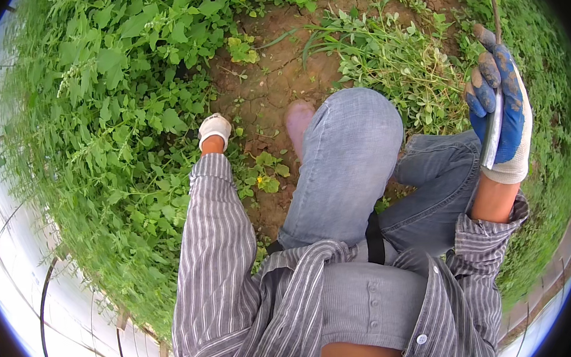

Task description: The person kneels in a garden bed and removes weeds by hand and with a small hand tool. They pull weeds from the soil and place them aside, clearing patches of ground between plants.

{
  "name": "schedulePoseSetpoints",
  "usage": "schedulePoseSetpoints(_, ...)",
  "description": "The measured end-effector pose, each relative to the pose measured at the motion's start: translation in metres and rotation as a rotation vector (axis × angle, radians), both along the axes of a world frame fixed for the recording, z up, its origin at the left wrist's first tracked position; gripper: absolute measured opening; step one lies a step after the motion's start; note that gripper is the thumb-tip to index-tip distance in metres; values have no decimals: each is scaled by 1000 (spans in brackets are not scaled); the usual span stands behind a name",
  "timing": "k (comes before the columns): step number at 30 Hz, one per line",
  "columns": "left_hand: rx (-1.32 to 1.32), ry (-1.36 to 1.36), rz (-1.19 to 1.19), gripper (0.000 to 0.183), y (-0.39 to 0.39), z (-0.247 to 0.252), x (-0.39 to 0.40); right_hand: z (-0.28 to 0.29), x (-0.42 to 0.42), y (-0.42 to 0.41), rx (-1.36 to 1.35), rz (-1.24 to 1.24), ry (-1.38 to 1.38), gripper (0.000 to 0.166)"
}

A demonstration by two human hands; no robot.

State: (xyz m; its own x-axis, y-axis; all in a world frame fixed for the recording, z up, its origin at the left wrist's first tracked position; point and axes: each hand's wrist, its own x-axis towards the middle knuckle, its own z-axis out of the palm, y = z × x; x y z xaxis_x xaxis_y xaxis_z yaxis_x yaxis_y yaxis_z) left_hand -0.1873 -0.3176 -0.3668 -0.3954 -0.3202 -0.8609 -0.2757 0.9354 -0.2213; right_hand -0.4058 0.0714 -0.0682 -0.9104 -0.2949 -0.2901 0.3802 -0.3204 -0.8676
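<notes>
My right hand (498,96), in a blue-coated, soil-stained work glove, is closed around a metal handle (493,132) at the right. A thin brown rod (495,1) rises above the fingers; whether it joins the handle is hidden by the glove. My left hand (214,128), in a white glove, reaches down at the edge of the leafy green plants (159,113); its fingers are hidden, so its grip is unclear. Right of that hand, a low plant (266,172) with yellowing leaves grows from the soil.
Cracked brown soil (267,79) runs up the middle, with a pink shoe (299,119) beside my bent knee. Cut or flattened weeds (423,77) lie right of the soil. Dense greenery borders both sides. Pale sheeting (17,280) with dark curved supports stands at the left rim.
</notes>
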Motion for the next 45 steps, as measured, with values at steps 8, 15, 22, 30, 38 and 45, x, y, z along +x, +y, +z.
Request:
schedulePoseSetpoints(8, 22, 570, 394, 34, -22, 67, -13, -4, -2, 9, -66, 8, 24, 48)
schedulePoseSetpoints(15, -119, 478, 247, 34, -39, 37, -40, 0, 1, 2, -40, -10, -26, 47)
schedulePoseSetpoints(22, 56, 242, 265, 39, -25, 32, -27, 0, -1, 3, -40, -48, -57, 45)
schedulePoseSetpoints(30, 108, 196, 256, 76, 21, 45, -28, -3, 1, 8, -61, 52, -57, 38)
schedulePoseSetpoints(38, 35, -74, 84, 33, 47, 5, 2, 3, 4, 0, 48, -25, -104, 41)
schedulePoseSetpoints(45, 58, -14, 125, 34, 34, -14, 33, 5, 8, 1, -14, 50, -80, 36)
